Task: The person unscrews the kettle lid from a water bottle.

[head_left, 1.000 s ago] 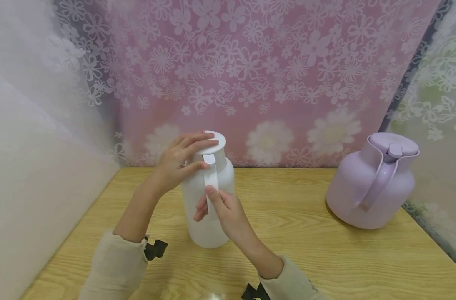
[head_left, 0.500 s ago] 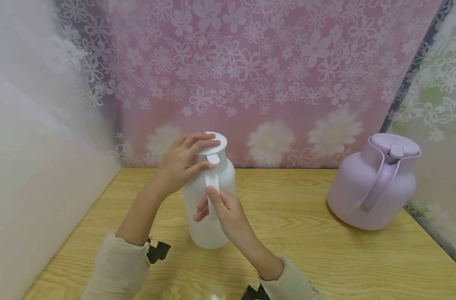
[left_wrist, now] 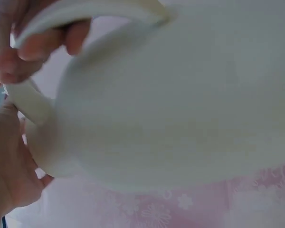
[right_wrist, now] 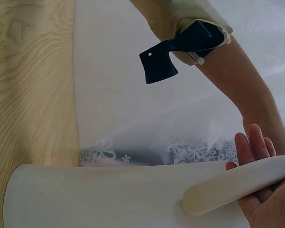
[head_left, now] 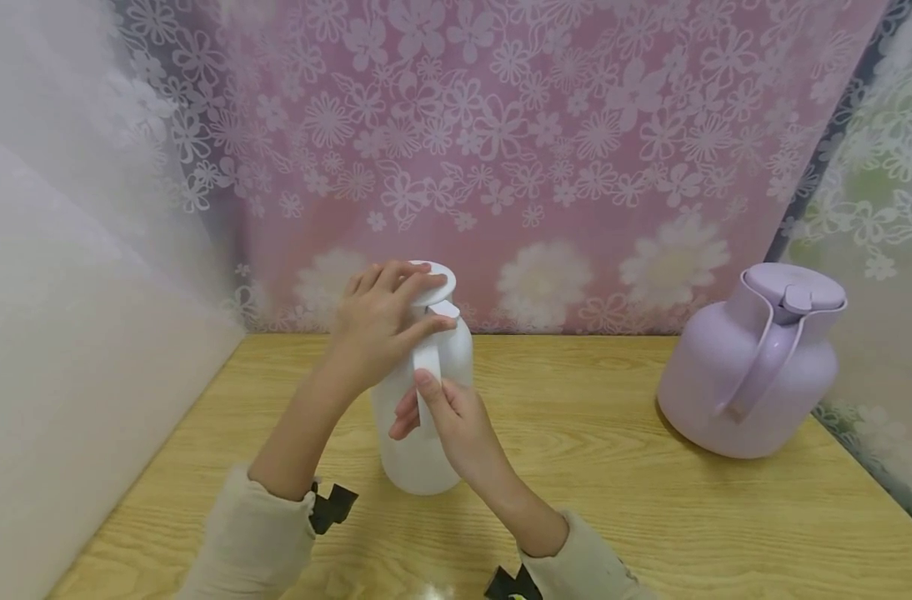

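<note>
A tall white jug [head_left: 418, 458] with a round white lid [head_left: 439, 287] stands upright on the wooden table. My left hand [head_left: 373, 321] grips the lid from the left, its fingers over the top and the thumb by the small front tab [head_left: 444, 309]. That tab sits to the right of the line of the handle [head_left: 428, 360]. Around the handle curls my right hand [head_left: 456, 417], thumb on its outer face and fingertips showing on the left. In the left wrist view the jug's body [left_wrist: 180, 95] fills most of the picture. The right wrist view shows fingers [right_wrist: 259, 145] behind the handle.
A lilac jug [head_left: 749, 383] with a closed lid stands upright near the table's right edge. Wood-grain table [head_left: 576, 433] lies between the two jugs. A pink flowered curtain [head_left: 501, 167] hangs behind, and a pale wall [head_left: 88, 333] rises at the left.
My left hand has turned to the right with the lid, carrying the tab from above the handle to its right. The right hand stays on the handle, and the jug stands in place.
</note>
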A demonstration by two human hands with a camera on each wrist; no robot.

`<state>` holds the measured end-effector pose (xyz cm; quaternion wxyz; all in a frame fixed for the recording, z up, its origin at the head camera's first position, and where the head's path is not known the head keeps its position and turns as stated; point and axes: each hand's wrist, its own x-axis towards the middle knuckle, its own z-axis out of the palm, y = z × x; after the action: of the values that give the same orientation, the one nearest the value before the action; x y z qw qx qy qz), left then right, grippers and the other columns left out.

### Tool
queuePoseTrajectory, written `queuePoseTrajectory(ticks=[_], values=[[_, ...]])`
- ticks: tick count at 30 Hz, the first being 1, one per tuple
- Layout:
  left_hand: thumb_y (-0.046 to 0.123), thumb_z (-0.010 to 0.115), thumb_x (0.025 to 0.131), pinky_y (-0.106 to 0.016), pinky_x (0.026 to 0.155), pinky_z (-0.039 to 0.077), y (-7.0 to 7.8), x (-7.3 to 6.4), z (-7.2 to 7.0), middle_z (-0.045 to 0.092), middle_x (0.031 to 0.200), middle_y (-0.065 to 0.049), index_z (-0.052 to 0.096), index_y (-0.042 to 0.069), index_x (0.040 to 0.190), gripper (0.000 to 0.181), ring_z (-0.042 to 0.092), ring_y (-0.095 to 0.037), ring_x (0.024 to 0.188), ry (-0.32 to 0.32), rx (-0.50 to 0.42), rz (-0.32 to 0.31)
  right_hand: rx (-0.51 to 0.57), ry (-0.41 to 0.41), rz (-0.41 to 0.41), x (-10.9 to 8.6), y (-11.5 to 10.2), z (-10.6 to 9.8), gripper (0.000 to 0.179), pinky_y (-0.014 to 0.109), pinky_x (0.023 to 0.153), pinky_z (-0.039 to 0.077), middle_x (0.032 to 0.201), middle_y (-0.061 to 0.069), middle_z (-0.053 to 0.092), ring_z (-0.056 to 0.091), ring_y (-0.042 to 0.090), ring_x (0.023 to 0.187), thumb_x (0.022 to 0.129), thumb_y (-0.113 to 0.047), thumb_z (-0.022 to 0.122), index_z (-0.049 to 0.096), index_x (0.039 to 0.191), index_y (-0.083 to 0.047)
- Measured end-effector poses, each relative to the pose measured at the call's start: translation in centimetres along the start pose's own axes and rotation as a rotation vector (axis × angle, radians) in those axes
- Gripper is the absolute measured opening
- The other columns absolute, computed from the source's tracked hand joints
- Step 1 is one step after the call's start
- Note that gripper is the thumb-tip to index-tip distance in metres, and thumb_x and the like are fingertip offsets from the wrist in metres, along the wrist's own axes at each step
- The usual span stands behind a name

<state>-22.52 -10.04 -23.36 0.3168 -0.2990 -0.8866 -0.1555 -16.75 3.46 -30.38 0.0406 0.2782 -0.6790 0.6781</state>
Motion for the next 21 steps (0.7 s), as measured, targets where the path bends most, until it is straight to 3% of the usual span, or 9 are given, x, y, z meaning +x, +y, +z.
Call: queuePoseTrajectory(ticks=[5, 9, 16, 18, 21], values=[[0.065, 0.049, 0.082, -0.041, 0.095, 0.028, 1.4, 0.6, -0.5, 0.049, 0.121, -0.002, 0.055, 0.024, 0.124, 0.059, 0.039, -0.023, 0.112, -0.057, 0.083, -0.124, 0.0, -0.006, 0.004, 0.0, -0.9, 0.1, 0.044, 0.038, 0.079, 0.048, 0.067, 0.018, 0.063, 0.065, 0.028, 0.067, 0.102, -0.019, 0.033, 0.059, 0.078, 0.006], [0.068, 0.05, 0.079, -0.04, 0.089, 0.029, 2.4, 1.3, -0.5, 0.049, 0.113, -0.001, 0.057, 0.023, 0.118, 0.06, 0.04, -0.022, 0.104, -0.044, 0.149, -0.179, -0.004, -0.002, 0.0, 0.0, -0.8, 0.1, 0.045, 0.04, 0.078, 0.049, 0.067, 0.017, 0.063, 0.065, 0.028, 0.066, 0.102, -0.021, 0.032, 0.06, 0.078, 0.006], [0.065, 0.058, 0.075, -0.039, 0.077, 0.032, 2.9, 1.7, 0.1, 0.05, 0.1, -0.002, 0.062, 0.019, 0.106, 0.056, 0.041, -0.023, 0.091, 0.077, 0.206, -0.165, -0.003, -0.004, -0.026, 0.2, 0.2, 0.0, 0.049, 0.042, 0.078, 0.048, 0.065, 0.013, 0.064, 0.065, 0.023, 0.065, 0.102, -0.026, 0.033, 0.062, 0.076, 0.004], [0.066, 0.06, 0.074, -0.038, 0.076, 0.032, 2.7, 1.6, 0.1, 0.051, 0.101, -0.002, 0.062, 0.019, 0.105, 0.056, 0.041, -0.023, 0.091, 0.082, 0.185, -0.162, 0.001, 0.002, -0.015, 0.1, 0.2, 0.0, 0.048, 0.041, 0.079, 0.048, 0.064, 0.013, 0.064, 0.065, 0.023, 0.065, 0.102, -0.026, 0.034, 0.062, 0.076, 0.004], [0.067, 0.057, 0.075, -0.039, 0.08, 0.031, 2.2, 1.6, -0.3, 0.051, 0.107, -0.002, 0.06, 0.02, 0.108, 0.057, 0.041, -0.023, 0.096, 0.034, 0.132, -0.166, 0.003, 0.011, 0.0, 0.0, 0.2, 0.0, 0.045, 0.041, 0.079, 0.047, 0.064, 0.014, 0.064, 0.065, 0.023, 0.065, 0.102, -0.022, 0.034, 0.061, 0.076, 0.004]])
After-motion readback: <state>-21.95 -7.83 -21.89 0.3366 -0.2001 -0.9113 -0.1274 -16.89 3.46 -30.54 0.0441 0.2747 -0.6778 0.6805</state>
